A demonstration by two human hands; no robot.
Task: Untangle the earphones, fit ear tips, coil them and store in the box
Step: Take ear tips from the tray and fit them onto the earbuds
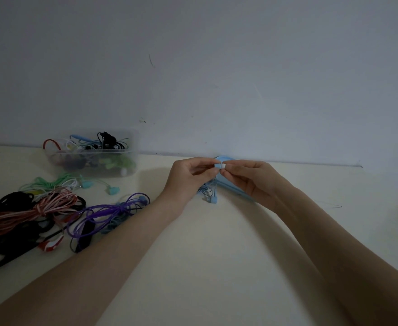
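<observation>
My left hand [189,178] pinches a light blue earbud [216,165] between thumb and fingertips, raised above the table near the wall. My right hand [252,178] pinches a small white ear tip [223,165] right against that earbud. The blue cable [208,188] hangs down from my left hand, and the second blue earbud [213,200] dangles at its lower end. A clear plastic box [94,156] with several earphones inside stands at the back left.
A light blue flat object [228,182] lies behind and under my hands by the wall. Coiled and tangled earphones lie at the left: purple [108,211], pink-red [30,211], mint green [59,183], black [7,201]. The cream table [216,255] meets the wall behind.
</observation>
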